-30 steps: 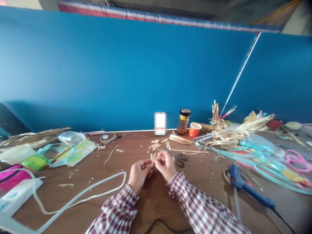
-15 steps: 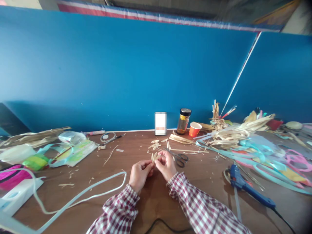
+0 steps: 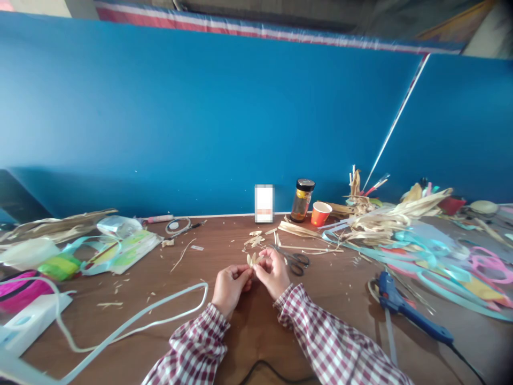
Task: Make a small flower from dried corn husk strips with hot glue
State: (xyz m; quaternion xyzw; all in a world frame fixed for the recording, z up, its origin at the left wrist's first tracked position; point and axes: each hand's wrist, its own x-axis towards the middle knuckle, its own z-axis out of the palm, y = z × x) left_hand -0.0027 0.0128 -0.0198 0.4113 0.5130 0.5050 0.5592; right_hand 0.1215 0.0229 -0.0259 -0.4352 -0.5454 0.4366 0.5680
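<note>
Between my hands is a small pale flower of dried husk petals [image 3: 253, 260], its narrow petals fanning upward. My left hand [image 3: 231, 287] pinches its base from the left, thumb against fingers. On the other side my right hand [image 3: 274, 272] has thumb and fingertips closed on the petals. The lower part of the flower is hidden by my fingers. Just beyond lies a little heap of cut husk pieces [image 3: 255, 239]. Dark-handled scissors [image 3: 298, 262] rest on the table close to my right hand.
A blue glue gun [image 3: 412, 313] lies at right, near tangled ribbons and husks [image 3: 379, 227]. A lidded jar [image 3: 302, 202] and orange paper cup [image 3: 321, 215] stand at the back. A white cable [image 3: 160, 303] loops across the left, beside a power strip [image 3: 38, 324].
The petals between my fingertips have shifted slightly left and appear more spread. My right fingertips moved a little with them; the left hand stays in place.
</note>
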